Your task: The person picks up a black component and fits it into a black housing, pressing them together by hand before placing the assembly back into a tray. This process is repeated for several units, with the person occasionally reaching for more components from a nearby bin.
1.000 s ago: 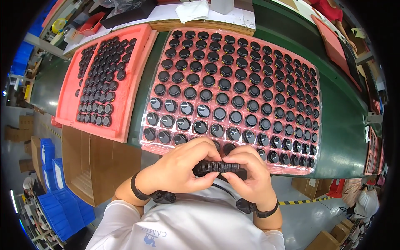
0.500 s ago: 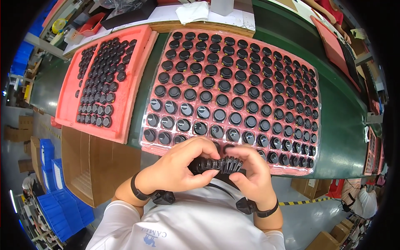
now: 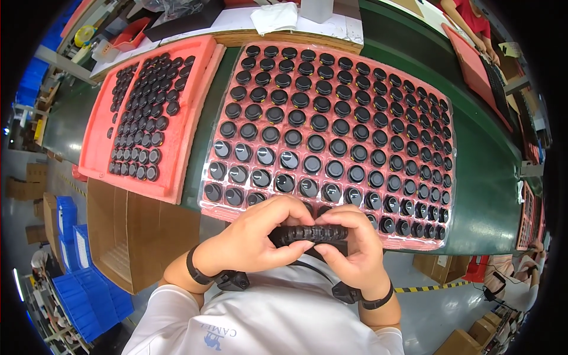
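Note:
A short row of black round parts with ribbed edges point(image 3: 305, 234), packed face to face, lies level between my two hands at the near edge of the big tray. My left hand point(image 3: 254, 234) is closed round its left part, thumb below and fingers above. At the other end my right hand point(image 3: 359, 248) pinches the row between thumb and fingers. Just beyond my fingers lies a clear plastic tray on pink foam point(image 3: 220, 208), its pockets filled with rows of black round caps point(image 3: 315, 142). My fingers hide part of its nearest row.
A pink foam tray point(image 3: 94, 151) with loose black caps stands at the left. Both trays rest on a green bench point(image 3: 500, 183). A white shelf with a cloth point(image 3: 274, 19) runs behind. Below left are a cardboard box point(image 3: 142, 236) and blue bins point(image 3: 94, 302). Another person works at the far right.
My right fingers have closed on the right end of the row, where they stood more open before. The black parts now sit straighter in line. My left hand has barely moved.

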### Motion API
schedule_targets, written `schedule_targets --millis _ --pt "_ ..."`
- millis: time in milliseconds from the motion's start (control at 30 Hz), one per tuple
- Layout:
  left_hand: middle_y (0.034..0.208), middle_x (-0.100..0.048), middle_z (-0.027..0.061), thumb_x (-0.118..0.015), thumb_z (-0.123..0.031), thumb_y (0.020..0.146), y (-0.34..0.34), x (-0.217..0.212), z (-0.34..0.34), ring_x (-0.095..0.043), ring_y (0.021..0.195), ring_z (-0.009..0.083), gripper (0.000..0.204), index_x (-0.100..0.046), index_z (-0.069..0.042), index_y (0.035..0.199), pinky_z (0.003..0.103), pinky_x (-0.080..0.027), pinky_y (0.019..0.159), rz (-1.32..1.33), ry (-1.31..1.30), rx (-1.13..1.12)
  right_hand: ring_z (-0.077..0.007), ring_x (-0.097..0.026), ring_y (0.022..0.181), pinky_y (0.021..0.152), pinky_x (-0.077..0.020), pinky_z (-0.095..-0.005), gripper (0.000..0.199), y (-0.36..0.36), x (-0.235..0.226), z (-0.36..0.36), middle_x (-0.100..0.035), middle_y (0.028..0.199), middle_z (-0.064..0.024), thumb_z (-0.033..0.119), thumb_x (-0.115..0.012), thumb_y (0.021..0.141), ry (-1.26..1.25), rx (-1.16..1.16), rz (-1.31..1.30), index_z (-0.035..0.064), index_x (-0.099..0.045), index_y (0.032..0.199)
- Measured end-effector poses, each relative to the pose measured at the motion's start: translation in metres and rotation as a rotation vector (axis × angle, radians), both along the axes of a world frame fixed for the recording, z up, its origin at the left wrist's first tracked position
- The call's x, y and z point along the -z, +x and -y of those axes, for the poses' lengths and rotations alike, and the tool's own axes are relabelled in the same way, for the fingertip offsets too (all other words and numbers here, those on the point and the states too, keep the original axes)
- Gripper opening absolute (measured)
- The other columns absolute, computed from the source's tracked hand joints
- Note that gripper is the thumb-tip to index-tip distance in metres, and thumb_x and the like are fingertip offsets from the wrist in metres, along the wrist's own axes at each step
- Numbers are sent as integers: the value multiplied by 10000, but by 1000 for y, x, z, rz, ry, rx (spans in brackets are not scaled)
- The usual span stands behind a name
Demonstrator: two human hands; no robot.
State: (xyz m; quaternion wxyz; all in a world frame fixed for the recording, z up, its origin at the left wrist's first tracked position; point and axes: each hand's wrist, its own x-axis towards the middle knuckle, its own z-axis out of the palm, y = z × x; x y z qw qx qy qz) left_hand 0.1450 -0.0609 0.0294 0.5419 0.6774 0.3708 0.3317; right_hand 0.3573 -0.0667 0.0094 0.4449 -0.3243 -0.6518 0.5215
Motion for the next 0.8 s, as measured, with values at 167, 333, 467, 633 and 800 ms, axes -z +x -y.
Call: schedule_targets --millis 167,333,467,633,800 --pt "1217 -492 188 -691 -2 782 6 -6 0 -590 1011 245 395 -525 25 1140 349 -503 866 477 -277 -41 -188 -591 934 790 -503 -306 317 2 -7 -7 -581 1051 -114 39 -645 851 -210 -10 -96 -23 -525 1138" --pt "1360 -389 235 -660 26 789 2 -26 -11 -558 1115 298 458 -497 34 1216 391 -485 927 817 -580 88 -174 -607 958 788 -534 -312 249 7 -11 -18 -591 1079 -98 94 -563 932 -688 -95 -475 -2 -528 1160" --pt "1378 -403 239 -662 39 777 3 -17 -11 -530 1167 315 449 -529 32 1206 403 -470 945 537 -200 83 -164 -606 969 797 -538 -320 226 4 -10 -24 -591 1094 -94 122 -515 967 -826 -223 -613 6 -532 1161" --pt "1231 -542 195 -696 47 746 -1 -28 -17 -547 1136 297 358 -601 20 1090 410 -462 937 130 249 58 -159 -612 947 794 -535 -318 240 -3 -7 -25 -595 1080 -94 148 -482 985 -923 -297 -640 5 -532 1172" --pt "1094 -617 158 -741 23 726 0 -27 -17 -577 1029 256 316 -603 3 1009 376 -463 891 129 321 -12 -164 -605 942 800 -525 -312 252 -8 -20 -17 -599 1067 -89 156 -443 1002 -864 -258 -431 5 -544 1178"
